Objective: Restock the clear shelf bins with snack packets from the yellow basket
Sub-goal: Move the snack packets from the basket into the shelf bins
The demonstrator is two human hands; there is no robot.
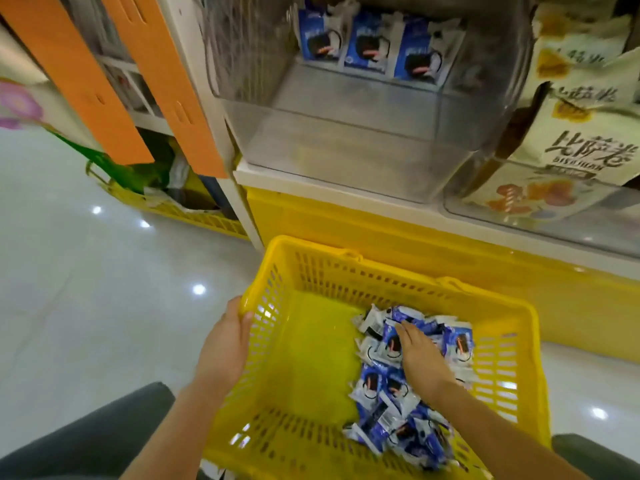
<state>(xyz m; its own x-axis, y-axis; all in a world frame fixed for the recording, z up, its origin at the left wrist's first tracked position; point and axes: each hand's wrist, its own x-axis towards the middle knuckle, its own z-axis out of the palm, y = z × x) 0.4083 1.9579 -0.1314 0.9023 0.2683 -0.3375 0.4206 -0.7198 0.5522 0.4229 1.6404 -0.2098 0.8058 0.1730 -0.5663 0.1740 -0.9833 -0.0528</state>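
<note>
A yellow plastic basket with slotted walls [311, 358] stands low in front of the person, just before the yellow base of the shelf [381, 237]. On the right side of the basket's bottom lies a pile of small blue and white snack packets [377, 393]; the left side of the bottom is bare.

The left hand [225, 344] grips the left rim of the basket, with its fingers curled over the edge. The right hand [420, 358] is inside the basket, palm down, and its fingers are stretched out and rest on top of the pile; I do not see any packet pinched.

Above, on the white shelf board, sits a large clear plastic bin [346, 161]. Three of the same blue and white packets [367, 46] stand upright in a row at its back. Just beside it on the right, another clear bin [519, 209] holds cream-coloured bags with orange pictures [571, 143]. Two orange strips [173, 81] hang at the left, and a second yellow basket [207, 220] is on the glossy grey floor behind them.
</note>
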